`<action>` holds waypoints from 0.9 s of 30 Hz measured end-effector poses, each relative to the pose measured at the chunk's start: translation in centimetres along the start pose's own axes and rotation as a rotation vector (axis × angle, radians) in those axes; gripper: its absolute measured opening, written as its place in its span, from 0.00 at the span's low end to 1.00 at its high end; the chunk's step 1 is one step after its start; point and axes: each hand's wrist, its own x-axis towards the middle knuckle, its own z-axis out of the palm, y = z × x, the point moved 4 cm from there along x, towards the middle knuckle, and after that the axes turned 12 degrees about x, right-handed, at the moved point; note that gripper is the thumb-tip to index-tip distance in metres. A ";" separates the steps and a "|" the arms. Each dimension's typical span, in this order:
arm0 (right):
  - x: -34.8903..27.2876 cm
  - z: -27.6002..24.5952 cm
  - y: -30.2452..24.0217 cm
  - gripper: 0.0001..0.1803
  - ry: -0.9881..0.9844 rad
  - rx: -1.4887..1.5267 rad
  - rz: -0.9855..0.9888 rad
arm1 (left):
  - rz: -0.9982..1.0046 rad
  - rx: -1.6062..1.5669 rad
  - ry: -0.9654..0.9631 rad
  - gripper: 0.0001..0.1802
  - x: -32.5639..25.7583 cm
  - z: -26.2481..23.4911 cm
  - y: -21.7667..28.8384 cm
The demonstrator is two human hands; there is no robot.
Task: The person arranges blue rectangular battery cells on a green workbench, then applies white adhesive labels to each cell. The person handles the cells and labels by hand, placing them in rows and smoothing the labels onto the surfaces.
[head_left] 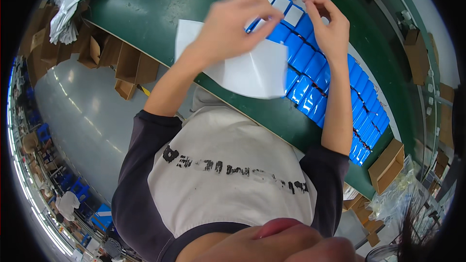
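Rows of blue wrapped battery packs [318, 65] with thin red and black wires lie on the green table. Several packs in the far row carry white rectangular pads [293, 15]. My right hand [332, 31] is above the packs, thumb and forefinger pinched near the far row; anything between the fingertips is too small to make out. My left hand [238, 29] is smeared by motion above a large white sheet [252, 70], its fingers bent toward the padded packs. Whether it holds anything is not visible. The sheet overlaps the near left packs.
The green table [141, 12] runs diagonally across the view. White sheets or bags [73, 7] lie at its far left end. Cardboard boxes [136, 63] stand below its near edge. An open carton [387, 166] and clear plastic [400, 191] are at the right end.
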 end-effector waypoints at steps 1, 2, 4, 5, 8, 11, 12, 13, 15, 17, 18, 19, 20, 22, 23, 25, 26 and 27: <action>-0.5 1.1 -2.5 0.13 -0.066 0.105 0.045 | -0.184 -0.159 -0.019 0.14 0.4 -2.5 -0.2; -1.0 2.1 -3.4 0.15 -0.168 0.369 0.085 | -0.336 -0.430 0.003 0.14 1.1 -3.9 -0.9; -1.5 5.4 -7.8 0.18 -0.314 0.471 -0.054 | -0.568 -1.115 0.113 0.12 2.7 -6.3 -1.7; -2.5 6.6 -9.7 0.20 -0.346 0.487 -0.120 | -0.674 -1.522 0.200 0.11 3.3 -7.2 -1.5; -4.2 9.5 -12.0 0.20 -0.360 0.584 0.148 | -0.320 -1.990 0.015 0.13 4.0 -4.7 -2.9; -5.1 10.4 -10.3 0.14 -0.309 0.588 0.245 | -0.258 -1.858 -0.013 0.13 2.0 -3.0 -4.7; -5.7 9.9 -10.0 0.13 -0.214 0.664 0.262 | -0.399 -1.763 0.067 0.15 0.8 -2.5 -4.1; -6.4 9.1 -9.7 0.12 -0.111 0.732 0.278 | -0.532 -1.668 0.139 0.16 -0.3 -2.0 -3.2; -7.9 7.5 -9.2 0.10 0.098 0.698 0.245 | -0.780 -1.455 0.267 0.19 -2.3 -1.6 -1.0; -8.9 6.6 -8.7 0.09 0.236 0.611 0.244 | -0.985 -1.199 0.377 0.25 -4.0 -0.9 1.7; -9.6 6.6 -8.7 0.09 0.283 0.599 0.260 | -0.958 -0.999 0.311 0.24 -4.7 -0.4 3.0; -10.1 6.9 -8.6 0.09 0.331 0.583 0.278 | -0.925 -0.803 0.242 0.24 -5.4 0.3 3.9; -10.6 7.1 -8.5 0.09 0.376 0.567 0.297 | -0.884 -0.610 0.175 0.24 -5.9 0.7 4.4; -11.9 7.7 -7.8 0.09 0.438 0.649 0.309 | -0.859 -0.719 0.116 0.24 -6.4 1.5 3.9; -12.5 7.9 -7.4 0.10 0.467 0.691 0.315 | -0.845 -0.893 0.154 0.24 -6.4 2.1 3.9; -12.9 8.5 -7.1 0.10 0.399 0.645 0.401 | -0.854 -1.021 0.204 0.25 -5.9 2.2 4.7; -12.9 9.0 -6.8 0.10 0.394 0.595 0.408 | -0.882 -0.977 0.222 0.25 -5.7 2.1 5.4; -12.6 9.1 -6.7 0.11 0.419 0.401 0.273 | -0.883 -0.957 0.221 0.25 -5.3 2.1 5.5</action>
